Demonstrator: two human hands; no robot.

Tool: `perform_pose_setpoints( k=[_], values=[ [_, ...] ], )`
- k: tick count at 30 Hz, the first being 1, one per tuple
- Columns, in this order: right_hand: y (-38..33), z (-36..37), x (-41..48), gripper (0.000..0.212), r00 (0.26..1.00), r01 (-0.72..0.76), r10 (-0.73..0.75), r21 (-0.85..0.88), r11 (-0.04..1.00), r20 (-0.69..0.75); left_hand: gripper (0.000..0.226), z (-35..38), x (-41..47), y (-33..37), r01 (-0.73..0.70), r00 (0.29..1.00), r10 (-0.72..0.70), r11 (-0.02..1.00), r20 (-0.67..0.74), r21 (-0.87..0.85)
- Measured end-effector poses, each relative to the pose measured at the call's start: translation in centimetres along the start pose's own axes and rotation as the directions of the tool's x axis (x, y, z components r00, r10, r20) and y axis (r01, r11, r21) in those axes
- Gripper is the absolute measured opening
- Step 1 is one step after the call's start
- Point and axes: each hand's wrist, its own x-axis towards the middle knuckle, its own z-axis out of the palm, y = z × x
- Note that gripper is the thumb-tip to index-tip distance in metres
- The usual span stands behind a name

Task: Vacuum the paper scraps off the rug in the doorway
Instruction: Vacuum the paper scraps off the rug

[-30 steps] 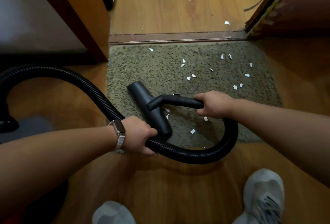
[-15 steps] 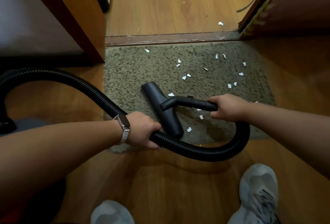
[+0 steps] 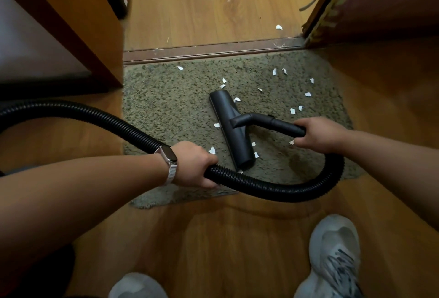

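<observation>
Paper scraps (image 3: 292, 111) white, jagged, on shaggy rug (image 3: 171, 107) | left hand (image 3: 194, 162) grips ribbed hose (image 3: 95, 117) | right hand (image 3: 318, 133) grips smooth wand (image 3: 280, 125)

Rug (image 3: 166, 112): shaggy pile cloth, matt, rough.
Floor (image 3: 213, 238): wood-look boards, smooth, soft sheen.
Hose (image 3: 261, 185): black ribbed plastic, slight gloss on ridges.
Nozzle (image 3: 225, 109): dark plastic, smooth, satin.
Handle tube (image 3: 280, 126): dark plastic, smooth, matt.
Paper scraps (image 3: 292, 111): white paper, matt, torn edges.
Threshold strip (image 3: 213, 49): brown, dull, scuffed.
Watch band (image 3: 170, 171): pale links, metallic sheen.
Shoe (image 3: 335, 250): grey mesh cloth, matt.
</observation>
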Motion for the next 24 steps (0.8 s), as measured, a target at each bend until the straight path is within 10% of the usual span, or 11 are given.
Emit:
perform_pose_setpoints(
  k=[14,24],
  values=[
    [2.4,-1.6,0.3,0.020,0.988,-0.145,0.148,0.060,0.988,-0.040,0.055,-1.8,1.1,-0.3,0.035,0.995,-0.039,0.998,-0.095,-0.047],
    [-5.4,0.0,1.1,0.016,0.993,0.120,-0.120,-0.107,0.987,0.004,0.051,-1.1,-2.0,-1.1,-0.015,1.000,0.015,1.000,0.003,0.023]
  ],
)
